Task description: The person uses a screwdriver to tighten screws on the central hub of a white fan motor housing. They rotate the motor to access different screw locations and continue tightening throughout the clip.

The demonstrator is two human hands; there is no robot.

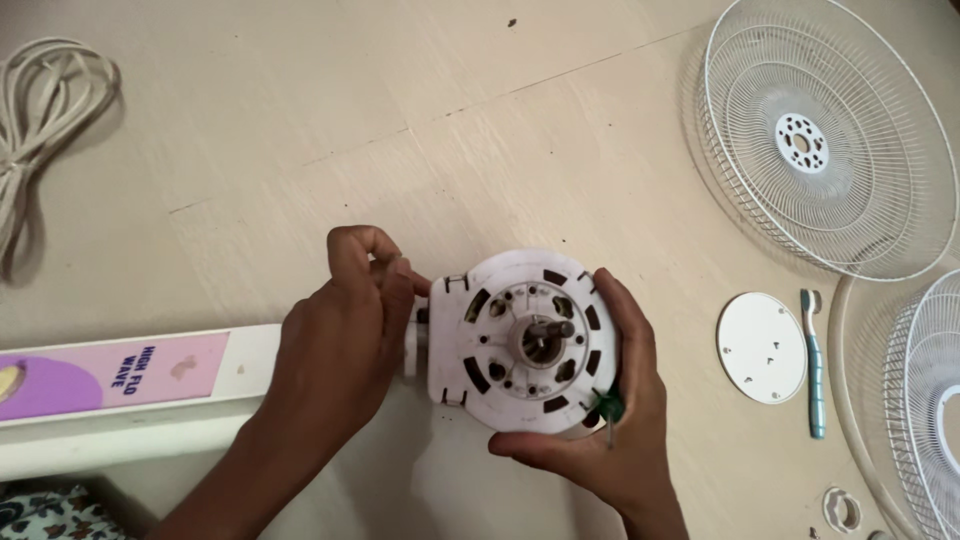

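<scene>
The left hand (340, 325) pinches with curled fingertips at the left edge of a round white plastic fan motor housing (520, 340), whose slotted face and short metal shaft (552, 330) point up at the camera. The right hand (615, 400) cups the housing's right and near rim, half closed around it, and also keeps a small green-handled screwdriver (606, 408) tucked against the palm. The housing sits in the middle of the beige floor (300, 130), propped between the 2 hands. The fan looks largely taken apart: 1 white wire fan guard (825, 135) lies at far right, a second white wire guard (925, 390) lies at the right edge, and a flat white round plastic disc (762, 347) rests beside a teal-and-white toothbrush (814, 365). A small white plastic ring (842, 510) lies nearer. To the left are a long white carton with a pink panel (130, 385) and a coiled white cord (40, 130). What is left, judging from this, is work on the housing itself.
</scene>
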